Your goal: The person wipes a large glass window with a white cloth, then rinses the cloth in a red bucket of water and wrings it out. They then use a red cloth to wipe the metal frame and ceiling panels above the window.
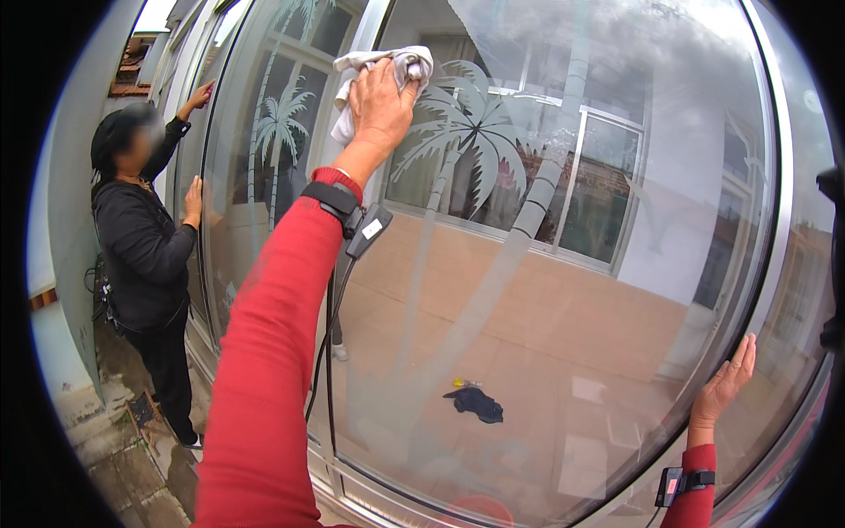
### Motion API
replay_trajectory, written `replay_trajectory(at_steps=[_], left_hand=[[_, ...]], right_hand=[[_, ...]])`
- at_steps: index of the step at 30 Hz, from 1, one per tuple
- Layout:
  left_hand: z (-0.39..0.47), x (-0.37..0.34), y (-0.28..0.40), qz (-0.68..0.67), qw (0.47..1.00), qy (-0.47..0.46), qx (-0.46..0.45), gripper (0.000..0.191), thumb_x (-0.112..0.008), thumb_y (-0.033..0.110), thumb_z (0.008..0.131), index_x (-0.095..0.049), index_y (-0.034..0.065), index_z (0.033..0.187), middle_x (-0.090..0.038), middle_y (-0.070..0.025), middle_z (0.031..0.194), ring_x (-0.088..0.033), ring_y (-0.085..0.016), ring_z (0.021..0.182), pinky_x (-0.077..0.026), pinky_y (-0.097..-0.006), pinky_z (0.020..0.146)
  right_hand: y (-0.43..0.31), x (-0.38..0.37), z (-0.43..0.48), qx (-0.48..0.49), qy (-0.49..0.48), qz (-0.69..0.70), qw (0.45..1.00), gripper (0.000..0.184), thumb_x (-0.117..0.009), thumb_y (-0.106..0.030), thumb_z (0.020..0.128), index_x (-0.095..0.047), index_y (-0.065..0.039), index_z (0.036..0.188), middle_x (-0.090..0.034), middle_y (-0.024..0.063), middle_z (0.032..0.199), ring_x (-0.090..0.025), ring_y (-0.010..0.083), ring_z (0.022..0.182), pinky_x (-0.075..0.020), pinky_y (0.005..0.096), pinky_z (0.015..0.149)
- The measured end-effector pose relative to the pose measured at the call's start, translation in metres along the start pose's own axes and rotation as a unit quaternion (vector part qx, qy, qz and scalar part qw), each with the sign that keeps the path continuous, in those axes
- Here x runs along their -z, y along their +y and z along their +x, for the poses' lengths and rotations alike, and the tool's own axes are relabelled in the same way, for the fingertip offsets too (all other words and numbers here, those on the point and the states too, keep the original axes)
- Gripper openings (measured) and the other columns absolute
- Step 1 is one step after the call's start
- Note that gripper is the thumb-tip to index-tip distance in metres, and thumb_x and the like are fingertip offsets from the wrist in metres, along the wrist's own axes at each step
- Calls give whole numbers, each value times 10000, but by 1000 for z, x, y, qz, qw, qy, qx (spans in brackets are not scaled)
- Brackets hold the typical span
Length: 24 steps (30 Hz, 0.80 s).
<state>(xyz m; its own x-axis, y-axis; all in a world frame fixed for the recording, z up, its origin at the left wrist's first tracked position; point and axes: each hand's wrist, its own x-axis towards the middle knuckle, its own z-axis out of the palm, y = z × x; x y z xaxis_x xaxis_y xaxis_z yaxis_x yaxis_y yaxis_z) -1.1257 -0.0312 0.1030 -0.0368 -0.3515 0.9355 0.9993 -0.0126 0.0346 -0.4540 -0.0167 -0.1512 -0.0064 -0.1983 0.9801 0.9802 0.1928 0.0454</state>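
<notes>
My left hand (383,109) is raised to the upper part of a large glass pane (422,297), pressing a bunched white cloth (417,63) near the metal frame upright. The cloth spreads out past the fingers on both sides. Frosted palm trees (475,125) decorate the pane. Low on the right, my right hand (723,383) rests with fingers extended against the window's metal frame (782,218), holding nothing that I can see. Each wrist has a strapped-on device with a cable.
At left, a person in dark clothes (145,257) stands with both hands up at a neighbouring pane (254,132). Through the glass, a dark cloth (475,404) and a small yellow item (460,382) lie on the floor. Wet paving (132,475) runs below left.
</notes>
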Motion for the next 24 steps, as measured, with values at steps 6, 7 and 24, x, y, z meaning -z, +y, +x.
replay_trajectory(at_steps=[6, 7, 24], left_hand=[[144, -50, 23, 20, 995, -58, 76, 543, -520, 549, 997, -665, 115, 1290, -619, -147, 1394, -516, -384, 1334, -379, -504, 1113], [151, -48, 57, -48, 993, -111, 19, 506, -544, 545, 987, -680, 146, 1269, -652, -107, 1349, -540, -341, 1318, -393, -529, 1086], [140, -40, 106, -45, 998, -40, 10, 610, -587, 623, 947, -653, 157, 1336, -575, -65, 1421, -462, -318, 1372, -323, -533, 1136]], right_hand=[[-5, 5, 1, -20, -24, 5, 999, 471, -397, -139, 1095, -435, -1, 1543, -409, 153, 1611, -359, 342, 1490, -271, 441, 1229], [-5, 5, 2, -13, -21, 10, 1000, 471, -398, -138, 1094, -435, 1, 1543, -409, 154, 1611, -359, 342, 1490, -270, 442, 1230], [-9, 9, 4, -19, -34, 16, 999, 478, -375, -110, 1084, -427, -15, 1550, -401, 161, 1608, -352, 369, 1486, -274, 464, 1228]])
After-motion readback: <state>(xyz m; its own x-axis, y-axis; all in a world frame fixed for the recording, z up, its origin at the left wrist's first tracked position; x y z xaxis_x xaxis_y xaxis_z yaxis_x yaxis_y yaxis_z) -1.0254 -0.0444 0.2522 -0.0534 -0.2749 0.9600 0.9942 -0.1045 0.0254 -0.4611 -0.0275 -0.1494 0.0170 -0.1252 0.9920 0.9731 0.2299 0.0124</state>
